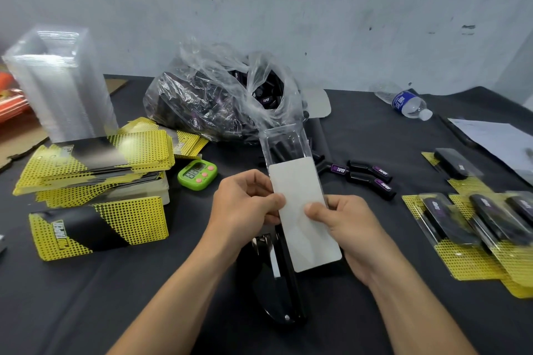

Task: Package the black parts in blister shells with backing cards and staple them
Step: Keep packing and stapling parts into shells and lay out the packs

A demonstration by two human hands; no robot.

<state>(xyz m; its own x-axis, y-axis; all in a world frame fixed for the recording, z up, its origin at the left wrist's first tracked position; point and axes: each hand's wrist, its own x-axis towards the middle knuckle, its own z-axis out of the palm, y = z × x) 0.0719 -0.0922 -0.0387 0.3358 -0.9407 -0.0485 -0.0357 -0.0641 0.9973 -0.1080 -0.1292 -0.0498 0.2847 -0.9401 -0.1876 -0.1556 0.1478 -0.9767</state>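
Two hands pinch the white card at centre frame, left hand on its left edge, right hand on its right; card sits partly inside a clear shell. Card hides part of the black stapler beneath. Bag of black parts behind, loose parts right, card stacks and timer left, finished packs far right

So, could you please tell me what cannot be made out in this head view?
All head view:
- Backing card: far face turned away; only its white back shows.
- Stapler: its front end is hidden behind the card and left hand.
- Timer: digits too blurred to read.
- Finished packs: cut off by the right edge, so no count.
- Bag: crumpled plastic hides how many parts remain.
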